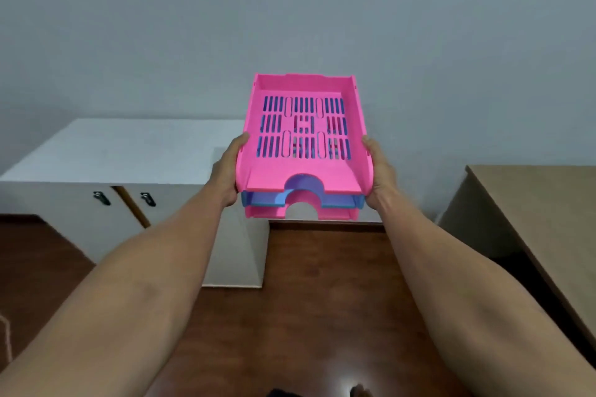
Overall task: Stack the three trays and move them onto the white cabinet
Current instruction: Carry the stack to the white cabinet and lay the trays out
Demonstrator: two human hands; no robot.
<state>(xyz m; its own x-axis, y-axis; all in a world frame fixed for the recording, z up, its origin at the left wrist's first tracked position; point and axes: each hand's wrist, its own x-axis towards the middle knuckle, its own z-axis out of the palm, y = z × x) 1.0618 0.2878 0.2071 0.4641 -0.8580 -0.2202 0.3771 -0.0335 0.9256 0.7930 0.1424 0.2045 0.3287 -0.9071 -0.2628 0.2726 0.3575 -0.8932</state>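
Observation:
Three slotted plastic trays are stacked and held in the air: a pink tray on top, a blue tray in the middle, a second pink tray at the bottom. My left hand grips the stack's left side and my right hand grips its right side. The white cabinet stands to the left, its top lower than the stack and partly behind it. The stack hangs over the cabinet's right end and the floor.
The cabinet has two doors with dark handles. A beige desk stands at the right. Dark wooden floor lies between them, under my arms. A plain grey wall is behind everything.

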